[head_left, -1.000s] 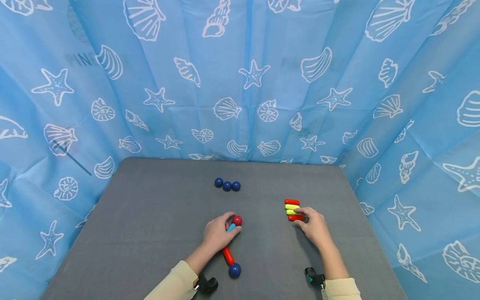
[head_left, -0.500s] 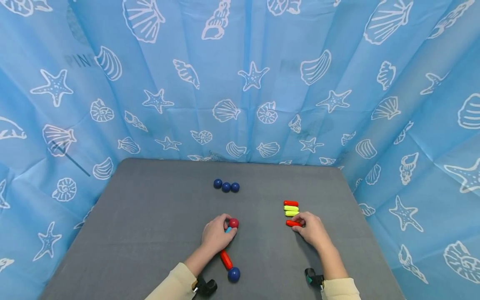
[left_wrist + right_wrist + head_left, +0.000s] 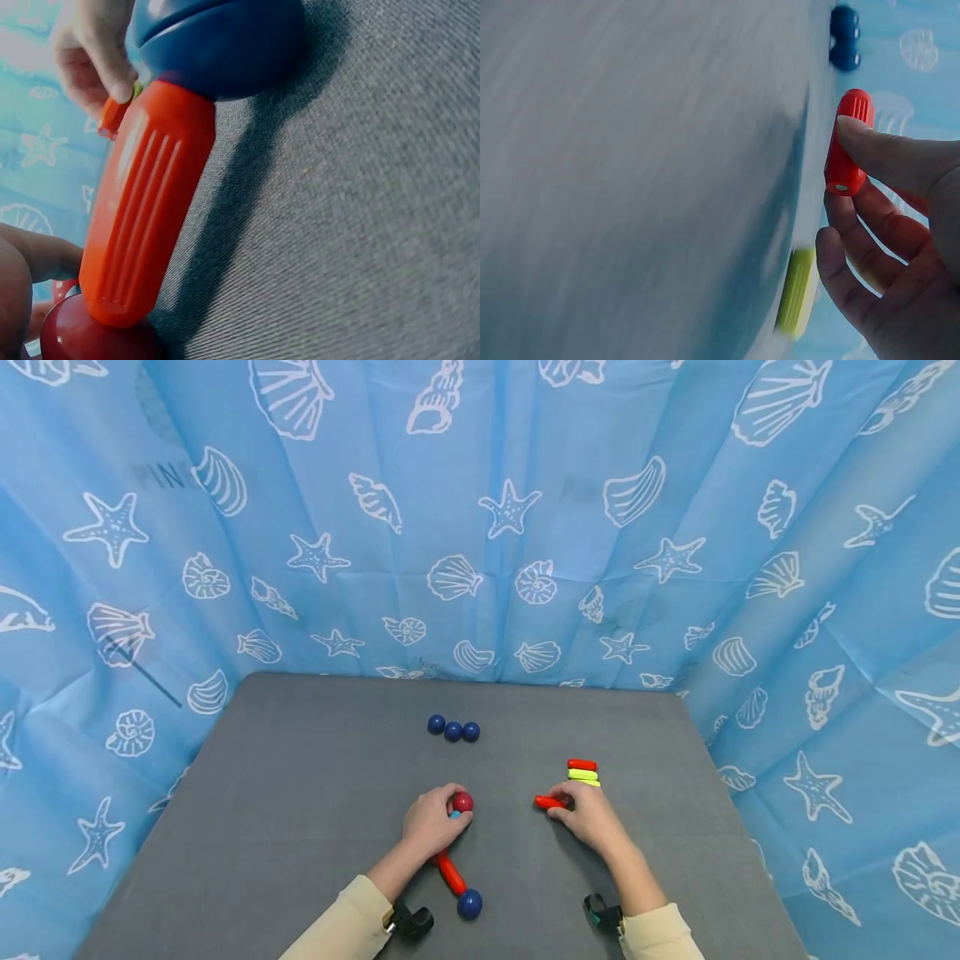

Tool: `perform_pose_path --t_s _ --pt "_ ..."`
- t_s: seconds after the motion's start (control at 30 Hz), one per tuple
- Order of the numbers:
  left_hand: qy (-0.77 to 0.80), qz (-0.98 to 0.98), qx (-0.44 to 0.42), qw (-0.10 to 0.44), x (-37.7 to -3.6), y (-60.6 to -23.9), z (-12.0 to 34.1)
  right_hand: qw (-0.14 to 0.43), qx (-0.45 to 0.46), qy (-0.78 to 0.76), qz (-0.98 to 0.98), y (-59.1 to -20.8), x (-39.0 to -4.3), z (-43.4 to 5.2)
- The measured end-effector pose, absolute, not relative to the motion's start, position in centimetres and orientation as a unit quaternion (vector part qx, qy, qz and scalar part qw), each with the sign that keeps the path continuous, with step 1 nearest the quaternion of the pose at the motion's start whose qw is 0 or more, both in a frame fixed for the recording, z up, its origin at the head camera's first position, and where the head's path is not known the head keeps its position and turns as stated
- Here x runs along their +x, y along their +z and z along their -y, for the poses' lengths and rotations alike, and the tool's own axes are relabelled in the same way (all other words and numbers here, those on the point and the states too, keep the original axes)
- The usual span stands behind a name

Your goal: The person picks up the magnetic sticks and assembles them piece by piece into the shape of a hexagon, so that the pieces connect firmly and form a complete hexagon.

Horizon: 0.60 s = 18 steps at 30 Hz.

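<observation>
The right hand (image 3: 588, 814) pinches a loose red rod (image 3: 547, 802) between thumb and fingers, just off the grey table (image 3: 300, 793). Beyond it lie stacked red and yellow rods (image 3: 582, 772). The left hand (image 3: 431, 821) curls round a red ball (image 3: 462, 802) on a rod-and-ball chain (image 3: 453, 874). Three blue balls (image 3: 453, 730) sit farther off; a blue seashell curtain (image 3: 480, 518) surrounds everything.

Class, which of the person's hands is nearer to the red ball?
Left. The left hand touches the red ball with its fingertips; the right hand is off to the ball's right, pinching a red stick.
</observation>
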<state>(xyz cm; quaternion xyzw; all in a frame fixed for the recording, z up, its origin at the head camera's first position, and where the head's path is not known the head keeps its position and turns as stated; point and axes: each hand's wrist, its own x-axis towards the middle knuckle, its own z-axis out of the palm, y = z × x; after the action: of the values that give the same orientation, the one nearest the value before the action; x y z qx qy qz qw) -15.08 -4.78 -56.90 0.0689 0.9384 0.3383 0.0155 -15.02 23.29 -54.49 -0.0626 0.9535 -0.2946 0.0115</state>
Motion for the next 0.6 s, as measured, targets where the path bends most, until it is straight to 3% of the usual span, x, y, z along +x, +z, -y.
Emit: perform_pose_path --t_s 0.6 --pt "0.336 -0.939 0.066 0.029 -15.4 -57.1 4.7 0.033 -0.145 -0.3 -0.942 -54.3 -16.7 -17.6"
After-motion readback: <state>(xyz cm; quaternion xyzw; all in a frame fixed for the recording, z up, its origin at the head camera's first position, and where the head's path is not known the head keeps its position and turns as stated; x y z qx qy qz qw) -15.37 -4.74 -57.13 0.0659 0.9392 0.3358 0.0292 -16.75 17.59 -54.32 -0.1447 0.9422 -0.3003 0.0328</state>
